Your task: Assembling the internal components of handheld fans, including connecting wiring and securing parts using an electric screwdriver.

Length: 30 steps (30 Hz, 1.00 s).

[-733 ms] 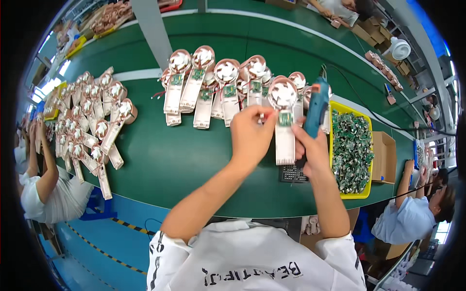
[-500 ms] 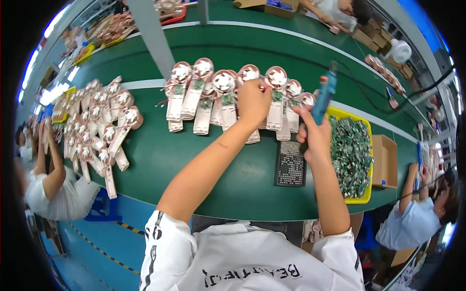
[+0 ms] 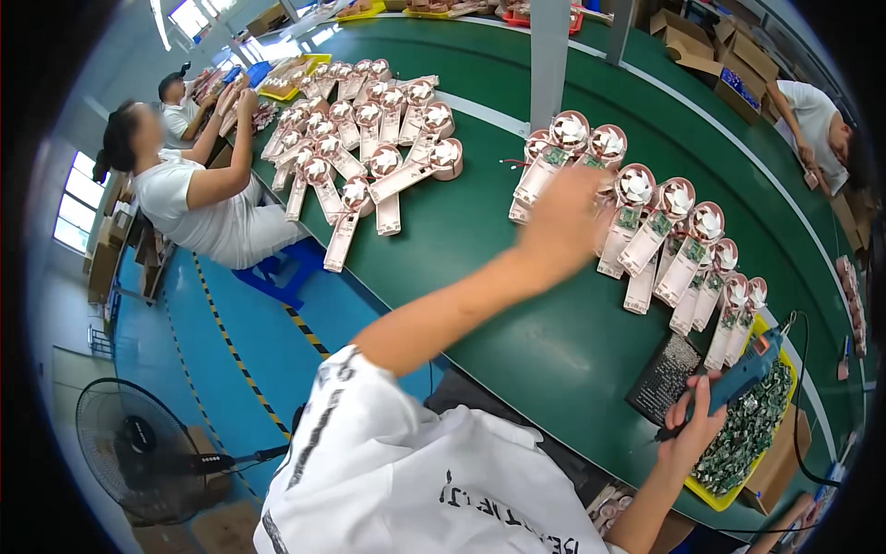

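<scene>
Holds the bare left hand, blurred, at the centre of the frame, over a row of pale pink, paddle-shaped fan units with white blades and green boards; cannot tell whether touching. Grips a teal-blue handheld tool in the bare right hand, lower right, near a black rectangular gridded tray. Shows a yellow plastic tray heaped with small green circuit boards farther right. Includes a crowded pale pink fan cluster on the green tabletop, upper left; a white-clad person, left edge; a black pedestal fan, lower left.
</scene>
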Available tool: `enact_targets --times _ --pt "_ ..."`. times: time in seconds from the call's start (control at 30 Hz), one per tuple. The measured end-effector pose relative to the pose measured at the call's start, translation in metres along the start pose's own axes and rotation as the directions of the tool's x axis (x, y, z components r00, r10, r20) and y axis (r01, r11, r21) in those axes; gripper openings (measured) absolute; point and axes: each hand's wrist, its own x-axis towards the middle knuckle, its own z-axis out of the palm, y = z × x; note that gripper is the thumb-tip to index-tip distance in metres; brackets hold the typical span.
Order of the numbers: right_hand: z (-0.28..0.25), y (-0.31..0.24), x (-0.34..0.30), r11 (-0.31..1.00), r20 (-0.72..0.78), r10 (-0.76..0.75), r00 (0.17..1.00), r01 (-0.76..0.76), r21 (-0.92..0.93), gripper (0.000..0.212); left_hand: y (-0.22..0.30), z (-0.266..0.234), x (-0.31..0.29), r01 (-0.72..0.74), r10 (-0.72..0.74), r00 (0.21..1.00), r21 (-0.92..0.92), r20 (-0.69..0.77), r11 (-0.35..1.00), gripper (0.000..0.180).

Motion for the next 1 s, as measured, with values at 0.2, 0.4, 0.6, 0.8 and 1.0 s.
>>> enact_targets --times 0.2,0.4,0.6,0.8,1.0 --pt "-0.004 0.0 -0.009 0.999 0.003 0.032 0.999 -0.032 -0.021 0.025 -0.116 -0.14 -0.012 0.275 -0.211 0.956 0.872 -0.203 0.405 0.084" --pt "0.015 -0.014 0.002 0.993 0.082 0.06 0.995 -0.068 0.101 0.035 -0.248 -0.185 0.013 -0.011 -0.141 0.964 0.564 0.225 0.826 0.038" --pt "-0.062 -0.062 0.024 0.887 -0.025 -0.152 0.988 0.125 -0.444 0.019 -0.208 -0.196 0.018 0.088 -0.248 0.909 0.428 0.334 0.899 0.021" --pt "-0.152 -0.087 0.04 0.446 -0.094 -0.229 0.969 0.018 -0.895 0.022 -0.095 -0.14 -0.042 0.021 -0.134 0.937 0.333 0.322 0.943 0.014" --pt "-0.176 -0.087 0.038 0.334 -0.039 -0.339 0.94 0.081 -0.939 0.026 -0.019 -0.091 -0.111 -0.011 -0.048 0.945 0.179 0.322 0.984 0.009"
